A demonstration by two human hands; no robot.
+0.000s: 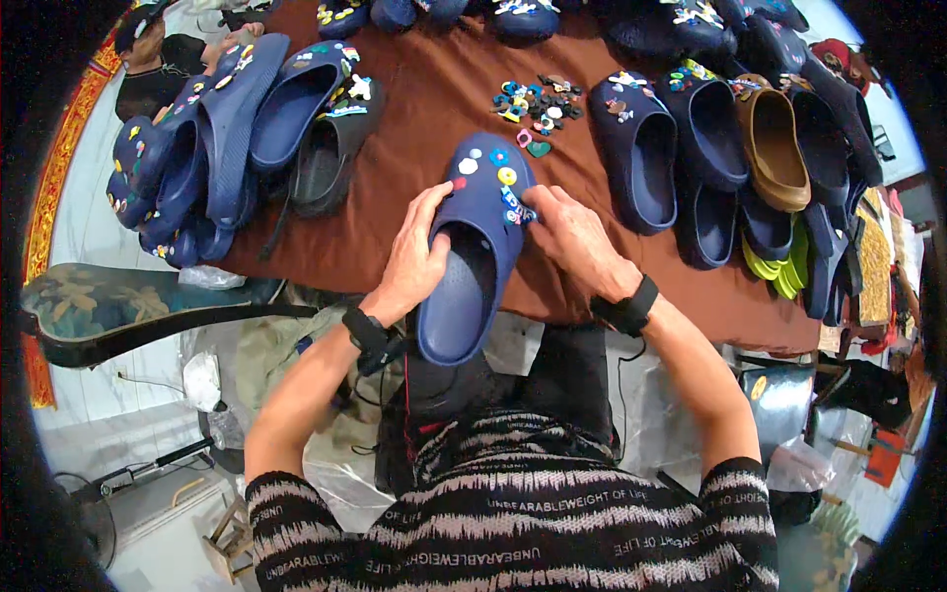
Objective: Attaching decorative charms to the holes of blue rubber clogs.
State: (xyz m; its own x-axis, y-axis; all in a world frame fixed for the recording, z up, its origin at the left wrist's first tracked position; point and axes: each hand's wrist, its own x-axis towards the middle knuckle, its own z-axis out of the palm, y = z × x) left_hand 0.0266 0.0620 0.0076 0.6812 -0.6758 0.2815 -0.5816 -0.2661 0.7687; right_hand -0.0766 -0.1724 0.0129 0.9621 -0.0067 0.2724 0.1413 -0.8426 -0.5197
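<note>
A dark blue clog (464,306) lies over the near edge of the cloth-covered table, toe pointing away. My left hand (415,252) grips its left side, thumb at the foot opening and fingers along the upper. At the right side of the toe, my right hand (575,232) is closed with its fingertips on a blue-and-white shoe charm (516,203). Other charms sit on the upper: a yellow round one (507,176), a blue flower (499,156), a white one (468,167) and a red one (460,184). The right fingers' undersides are hidden.
Beyond the clog, loose charms (538,104) lie heaped on the brown cloth (424,109). Decorated clogs line the left, including a black one (321,163); more stand right, with a brown one (774,138). A patterned padded seat (109,301) juts in at left.
</note>
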